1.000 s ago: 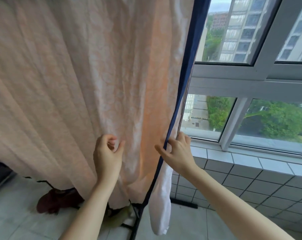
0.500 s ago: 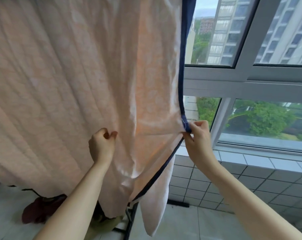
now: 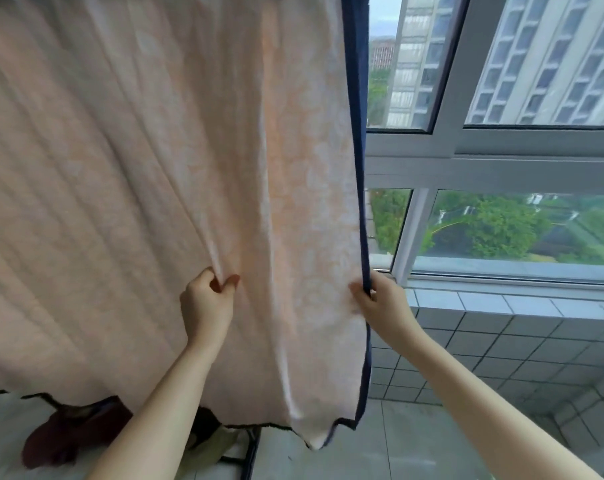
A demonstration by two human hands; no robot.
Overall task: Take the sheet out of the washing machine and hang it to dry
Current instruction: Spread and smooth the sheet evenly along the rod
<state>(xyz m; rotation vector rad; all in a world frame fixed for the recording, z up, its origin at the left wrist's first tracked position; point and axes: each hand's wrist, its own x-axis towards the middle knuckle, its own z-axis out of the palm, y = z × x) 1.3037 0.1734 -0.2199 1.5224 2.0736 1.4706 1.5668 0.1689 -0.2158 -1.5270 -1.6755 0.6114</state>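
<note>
Hands, left hand [image 3: 207, 303] and right hand [image 3: 380, 303], pinch the hanging sheet [image 3: 155, 168], so only smoothing looks left.

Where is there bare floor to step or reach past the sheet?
Bare floor tiles lie right of the sheet, bordered by the tiled wall. Below the sheet's left hem it is crowded: a dark red cloth and black rack legs.

The right hand [image 3: 380, 303] has moved from the loose, slanted part of the dark blue edge strip [image 3: 357, 133] and now pinches it right of the middle. The strip now hangs straight, and the pale peach patterned sheet [image 3: 148, 168] looks flatter between both hands.
</note>
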